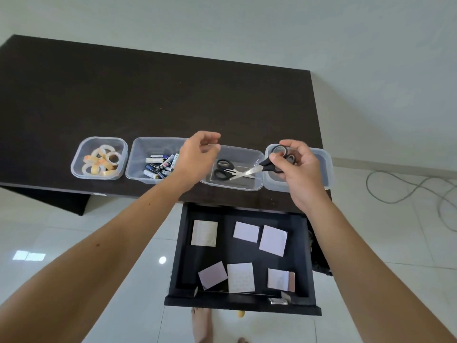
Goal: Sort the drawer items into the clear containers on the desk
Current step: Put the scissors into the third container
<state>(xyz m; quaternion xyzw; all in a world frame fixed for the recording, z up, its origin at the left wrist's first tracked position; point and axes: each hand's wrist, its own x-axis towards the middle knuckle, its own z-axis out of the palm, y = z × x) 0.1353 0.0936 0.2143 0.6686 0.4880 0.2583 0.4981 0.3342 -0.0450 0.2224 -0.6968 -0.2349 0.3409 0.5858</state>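
A dark desk (pixel 158 95) carries four clear containers in a row along its near edge. The leftmost container (pixel 99 158) holds rolls of clear and yellowish tape (pixel 105 160). The second container (pixel 153 160) holds a heap of batteries (pixel 160 165). The third container (pixel 233 168) holds one pair of black-handled scissors (pixel 226 170) lying flat, handles to the left. The rightmost container (pixel 321 167) sits just beside the third; its contents are mostly hidden behind the hand.

The right hand (pixel 300 174) is raised over the rightmost container, with its fingers curled round the black handles of a second pair of scissors (pixel 262 167). The blades of this pair point down and left, with the tip over the third container, above the pair already lying there. Whether the blade tip touches anything cannot be told.

The left hand (pixel 197 157) hovers over the gap between the second and third containers. Its fingers are loosely curled, thumb and forefinger near each other, and hold nothing.

Below the desk's near edge, an open black drawer (pixel 300 256) juts toward the viewer. Six pale square pads of notes (pixel 273 240) lie on its floor, three along the far side and three along the near side, apart from one another. A small metallic object (pixel 278 301), too small to identify, lies at the drawer's near right corner.

A grey cable (pixel 405 191) loops on the white tiled floor (pixel 74 243) to the right of the desk.
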